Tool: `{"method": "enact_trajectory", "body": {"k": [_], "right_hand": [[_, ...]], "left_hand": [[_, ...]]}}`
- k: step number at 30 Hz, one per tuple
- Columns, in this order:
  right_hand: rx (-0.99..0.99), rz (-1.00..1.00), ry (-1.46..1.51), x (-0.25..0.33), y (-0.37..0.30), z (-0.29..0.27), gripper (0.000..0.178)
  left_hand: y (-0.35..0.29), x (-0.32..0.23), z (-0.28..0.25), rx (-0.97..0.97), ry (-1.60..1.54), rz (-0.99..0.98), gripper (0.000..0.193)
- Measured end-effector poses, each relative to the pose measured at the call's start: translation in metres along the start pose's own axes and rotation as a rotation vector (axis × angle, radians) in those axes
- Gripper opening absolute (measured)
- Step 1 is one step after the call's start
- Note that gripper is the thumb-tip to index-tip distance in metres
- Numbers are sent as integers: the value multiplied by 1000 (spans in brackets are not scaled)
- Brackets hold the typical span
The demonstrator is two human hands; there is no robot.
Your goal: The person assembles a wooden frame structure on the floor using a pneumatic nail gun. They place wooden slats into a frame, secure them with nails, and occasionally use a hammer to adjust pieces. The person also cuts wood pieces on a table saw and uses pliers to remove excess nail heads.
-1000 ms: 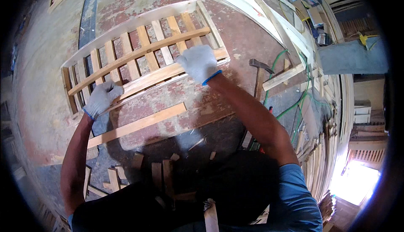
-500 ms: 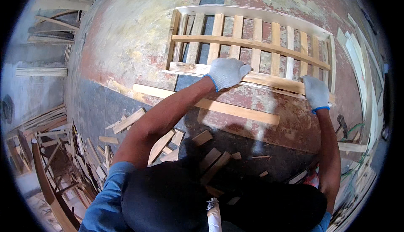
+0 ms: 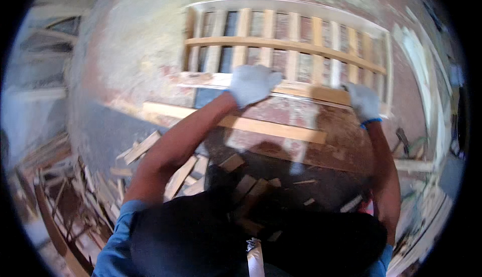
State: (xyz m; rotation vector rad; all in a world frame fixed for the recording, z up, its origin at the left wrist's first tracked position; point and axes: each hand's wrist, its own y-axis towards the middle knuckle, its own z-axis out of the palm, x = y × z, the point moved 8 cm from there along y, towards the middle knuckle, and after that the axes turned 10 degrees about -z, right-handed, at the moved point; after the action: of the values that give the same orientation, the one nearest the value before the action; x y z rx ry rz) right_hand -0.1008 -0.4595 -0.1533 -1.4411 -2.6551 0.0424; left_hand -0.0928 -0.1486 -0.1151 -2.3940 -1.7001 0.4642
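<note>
- Upper ctr of frame: slatted wooden frame point(image 3: 292, 62) lies flat on worn floor point(image 3: 140, 41), long sides running L to R.
- Constr.: row of spaced crosswise slats, mixed pale & yellowish; one long mid batten point(image 3: 346, 58) lies across them, approx. end to end.
- Near rail point(image 3: 329, 94): along lower long side of slatted frame; both hands on it.
- L hand point(image 3: 253, 85), gloved: ctr of pic., palm down over near rail, thumb side to R. Fingertips hidden; can't tell if clasping or only pressing.
- R hand point(image 3: 362, 101), gloved, w/ blue cuff point(image 3: 370, 122): R of ctr, touching near rail toward its R end. Fingers blurred, partly hidden; grip can't be confirmed.
- Loose board point(image 3: 281, 129): mid-pic., just below slatted frame & apart from it, roughly parallel; passes beneath L forearm point(image 3: 186, 139).
- Lower L: wood offcuts point(image 3: 181, 176), assorted lengths, lying at mixed angles.
- R side, mid-ht.: long pale boards point(image 3: 422, 66); hammer point(image 3: 402, 139) below them, blurred.
</note>
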Motion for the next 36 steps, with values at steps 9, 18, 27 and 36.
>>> {"method": "enact_trajectory", "body": {"k": [9, 18, 27, 36], "right_hand": [[-390, 133, -59, -12, -21, -44, 38], [-128, 318, 158, -8, -24, -21, 53], [-100, 286, 307, 74, -32, -15, 43], [-66, 240, 267, 84, -32, -5, 32]], "left_hand": [[6, -8, 10, -223, -95, 6, 34], [-14, -66, -20, -156, -126, 152, 40], [-24, -152, 12, -31, 151, 347, 80], [-18, -164, 42, -58, 92, 314, 73]]}}
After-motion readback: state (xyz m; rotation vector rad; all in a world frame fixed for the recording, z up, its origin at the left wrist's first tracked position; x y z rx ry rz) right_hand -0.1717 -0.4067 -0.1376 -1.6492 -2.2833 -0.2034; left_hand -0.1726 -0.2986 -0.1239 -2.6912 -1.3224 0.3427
